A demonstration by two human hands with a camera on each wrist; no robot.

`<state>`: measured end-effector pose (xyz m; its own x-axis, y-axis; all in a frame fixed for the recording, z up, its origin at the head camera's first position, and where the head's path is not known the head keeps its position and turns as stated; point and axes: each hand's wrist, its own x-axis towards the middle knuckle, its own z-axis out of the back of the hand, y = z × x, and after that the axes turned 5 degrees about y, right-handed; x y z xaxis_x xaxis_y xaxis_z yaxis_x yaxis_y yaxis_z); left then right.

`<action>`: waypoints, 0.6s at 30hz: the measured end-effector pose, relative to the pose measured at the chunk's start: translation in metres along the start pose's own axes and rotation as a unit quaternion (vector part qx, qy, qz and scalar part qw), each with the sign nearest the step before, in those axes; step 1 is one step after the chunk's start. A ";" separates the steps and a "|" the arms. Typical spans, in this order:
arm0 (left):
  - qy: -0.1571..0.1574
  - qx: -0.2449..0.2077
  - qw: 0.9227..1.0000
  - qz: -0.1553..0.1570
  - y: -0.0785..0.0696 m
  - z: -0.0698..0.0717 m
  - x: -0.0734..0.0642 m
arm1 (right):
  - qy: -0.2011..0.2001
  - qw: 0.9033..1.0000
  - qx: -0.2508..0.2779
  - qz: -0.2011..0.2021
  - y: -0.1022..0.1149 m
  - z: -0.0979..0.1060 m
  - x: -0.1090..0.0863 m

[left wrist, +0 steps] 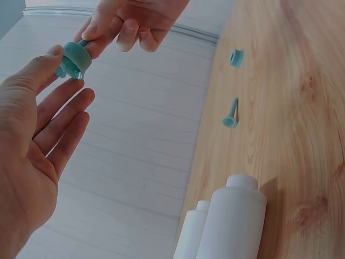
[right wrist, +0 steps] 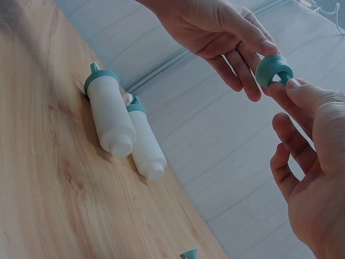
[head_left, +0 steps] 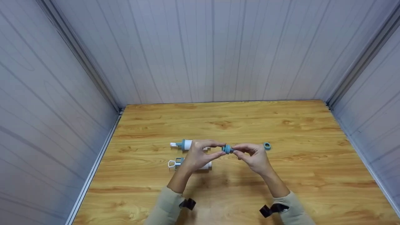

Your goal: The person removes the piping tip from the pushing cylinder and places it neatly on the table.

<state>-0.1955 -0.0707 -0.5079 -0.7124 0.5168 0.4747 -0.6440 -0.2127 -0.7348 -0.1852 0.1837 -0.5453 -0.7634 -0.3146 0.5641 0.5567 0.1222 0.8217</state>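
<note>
Above the table, my left hand (head_left: 197, 157) pinches a small teal cap-like piece (head_left: 227, 149) between thumb and fingers. From the other side, my right hand (head_left: 257, 158) pinches the narrow teal stem (left wrist: 83, 42) that sticks out of this piece. An opening shows in the side of the teal piece (right wrist: 268, 70) in the right wrist view. The free fingers of both hands are spread or loosely bent. Beneath the left hand lie two white bottles (right wrist: 111, 110) with teal collars, partly hidden by that hand in the head view.
A loose teal ring (head_left: 267, 146) lies on the wooden table (head_left: 297, 175), right of the right hand. Near it in the left wrist view is a small teal funnel-shaped piece (left wrist: 230, 120). Pale panel walls (head_left: 200, 53) bound the table at the back and sides.
</note>
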 end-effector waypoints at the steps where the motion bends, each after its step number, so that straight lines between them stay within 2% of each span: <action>1: -0.001 -0.001 1.000 -0.001 0.001 0.000 0.000 | 0.001 1.000 0.000 -0.001 0.000 0.000 0.000; 9: -0.003 -0.005 1.000 -0.002 0.000 0.000 0.000 | 0.005 1.000 0.005 0.003 -0.001 0.001 0.000; 18: -0.022 -0.009 1.000 0.012 -0.005 0.004 0.004 | -0.002 1.000 -0.015 -0.003 0.000 0.003 -0.002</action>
<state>-0.1962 -0.0705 -0.5005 -0.7388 0.4753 0.4777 -0.6225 -0.2099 -0.7539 -0.1847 0.1867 -0.5458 -0.7679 -0.3110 0.5600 0.5623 0.0916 0.8219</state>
